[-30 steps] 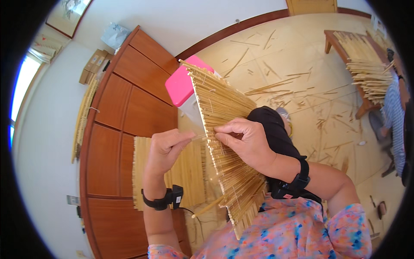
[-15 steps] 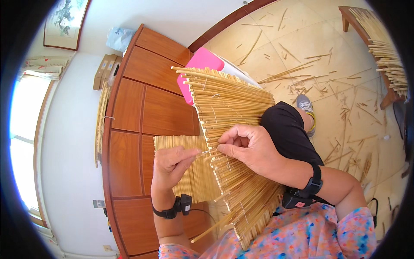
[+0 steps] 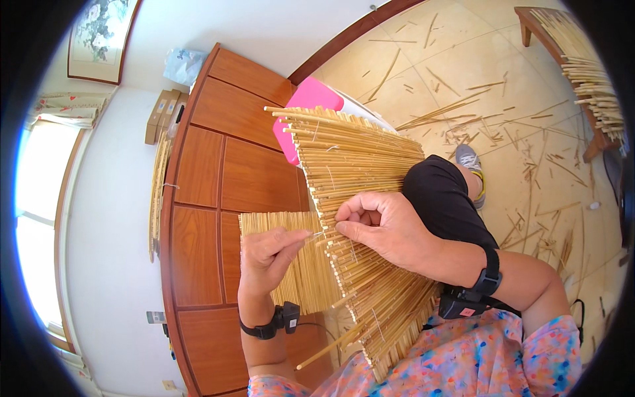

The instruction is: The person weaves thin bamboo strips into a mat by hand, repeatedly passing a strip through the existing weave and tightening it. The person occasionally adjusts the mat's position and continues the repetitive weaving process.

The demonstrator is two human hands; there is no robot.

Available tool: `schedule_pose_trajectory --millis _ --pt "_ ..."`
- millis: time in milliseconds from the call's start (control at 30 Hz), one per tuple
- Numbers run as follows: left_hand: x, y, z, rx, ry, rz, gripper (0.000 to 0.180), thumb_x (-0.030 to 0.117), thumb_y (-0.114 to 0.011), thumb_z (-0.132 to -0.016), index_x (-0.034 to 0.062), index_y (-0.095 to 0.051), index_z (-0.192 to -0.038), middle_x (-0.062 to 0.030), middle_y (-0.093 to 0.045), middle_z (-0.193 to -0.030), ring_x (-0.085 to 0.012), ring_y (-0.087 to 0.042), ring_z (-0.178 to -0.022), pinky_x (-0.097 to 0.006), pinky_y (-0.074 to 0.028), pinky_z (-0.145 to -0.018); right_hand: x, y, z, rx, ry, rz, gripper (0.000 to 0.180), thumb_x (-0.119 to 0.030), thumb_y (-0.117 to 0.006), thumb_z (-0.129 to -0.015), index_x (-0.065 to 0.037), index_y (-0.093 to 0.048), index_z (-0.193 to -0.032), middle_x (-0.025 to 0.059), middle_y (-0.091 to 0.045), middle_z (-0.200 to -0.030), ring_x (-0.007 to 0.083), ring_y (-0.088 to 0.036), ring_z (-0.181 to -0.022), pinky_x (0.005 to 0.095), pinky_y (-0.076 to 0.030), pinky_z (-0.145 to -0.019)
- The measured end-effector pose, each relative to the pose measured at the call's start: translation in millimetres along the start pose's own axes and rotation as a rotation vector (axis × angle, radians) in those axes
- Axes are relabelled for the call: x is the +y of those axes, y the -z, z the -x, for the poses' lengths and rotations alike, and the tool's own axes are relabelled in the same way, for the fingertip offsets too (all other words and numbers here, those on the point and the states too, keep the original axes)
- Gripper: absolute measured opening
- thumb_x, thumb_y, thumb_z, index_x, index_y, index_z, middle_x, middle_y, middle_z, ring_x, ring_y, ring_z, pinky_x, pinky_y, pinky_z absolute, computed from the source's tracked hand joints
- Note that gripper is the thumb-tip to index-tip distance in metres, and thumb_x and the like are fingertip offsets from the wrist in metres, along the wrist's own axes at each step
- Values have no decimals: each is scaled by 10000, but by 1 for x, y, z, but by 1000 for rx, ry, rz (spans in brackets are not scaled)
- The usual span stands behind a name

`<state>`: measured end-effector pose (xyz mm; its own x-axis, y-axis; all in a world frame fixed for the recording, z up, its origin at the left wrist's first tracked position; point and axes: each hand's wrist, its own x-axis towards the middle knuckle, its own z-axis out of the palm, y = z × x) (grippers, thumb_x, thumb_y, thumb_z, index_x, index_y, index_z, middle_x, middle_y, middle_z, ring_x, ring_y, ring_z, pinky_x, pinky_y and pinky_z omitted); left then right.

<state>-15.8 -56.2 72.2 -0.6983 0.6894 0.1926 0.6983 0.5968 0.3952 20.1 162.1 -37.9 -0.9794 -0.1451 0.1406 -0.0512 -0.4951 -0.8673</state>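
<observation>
A mat of yellow reed sticks point(image 3: 360, 162), tied with short white threads, slants across my lap. My left hand point(image 3: 268, 258) is closed in a pinch beside the mat's left edge. A thin pale strand point(image 3: 317, 234), thread or needle I cannot tell, runs from its fingertips to the stick ends. On top of the mat rests my right hand point(image 3: 390, 228), its thumb and forefinger pinched on sticks near that same edge. Whatever lies between those fingertips is hidden.
Another reed panel point(image 3: 291, 264) stands behind my left hand, before a brown wooden cabinet point(image 3: 254, 175). A pink container point(image 3: 311, 92) lies beyond the mat. Broken reeds point(image 3: 463, 119) litter the tiled floor. At far right, a wooden bench point(image 3: 575, 73) bears more sticks.
Both hands keep their pinches at the mat's edge in nearly the same place. The whole view has shifted slightly.
</observation>
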Motion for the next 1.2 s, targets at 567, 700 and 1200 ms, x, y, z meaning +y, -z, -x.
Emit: schedule_pose_trajectory --millis 567,700,1200 --pt "-7 15 -15 -346 -26 289 424 -36 -646 -881 8 -669 -1301 -77 -536 -612 -141 -535 -523 -287 -374 -511 -8 5 -2 2 -80 54 83 -45 -717 -940 -13 -670 -1001 -29 -632 -855 29 -576 -740 190 -486 -664" --pt "-14 15 -13 -357 -53 347 492 -30 -610 -909 112 -639 -1379 -120 -516 -659 -177 -457 -546 -304 -415 -543 -14 3 -1 1 -97 73 82 -54 -715 -944 -26 -664 -1002 -21 -637 -863 45 -583 -729 199 -487 -662" --pt "-4 11 -15 -170 -121 299 285 -3 -652 -874 77 -744 -1132 -203 -682 -795 -373 -669 -717 -408 -518 -645 -33 14 -4 29 -313 91 108 -75 -732 -935 -50 -636 -977 13 -646 -848 92 -604 -705 235 -509 -658"
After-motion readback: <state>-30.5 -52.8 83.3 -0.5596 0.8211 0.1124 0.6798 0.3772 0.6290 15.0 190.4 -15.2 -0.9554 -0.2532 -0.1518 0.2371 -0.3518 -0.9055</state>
